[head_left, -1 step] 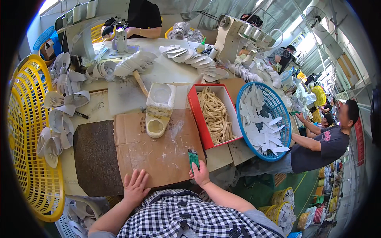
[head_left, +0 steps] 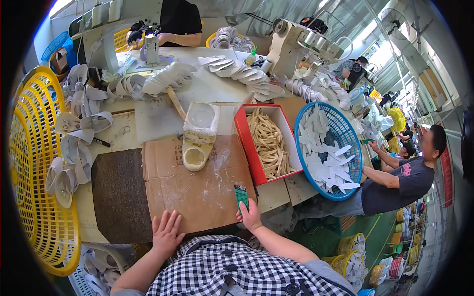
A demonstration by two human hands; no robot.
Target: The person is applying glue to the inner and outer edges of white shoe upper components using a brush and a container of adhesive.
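Note:
My left hand lies flat on the near edge of a cardboard sheet, fingers spread and holding nothing. At the sheet's right edge my right hand is closed round a small flat green tool with a dark far end; its exact kind is not clear. Farther up the sheet stands a worn, off-white block with cup-like hollows, a brush-like wooden handle slanting beside it. Right of the sheet, a red box holds many pale, narrow strips.
A blue basket of white pointed pieces stands at the right. Beyond it is a person. A tall yellow basket rises at the left. White curved pieces line the table's far side, near sewing machines and another worker.

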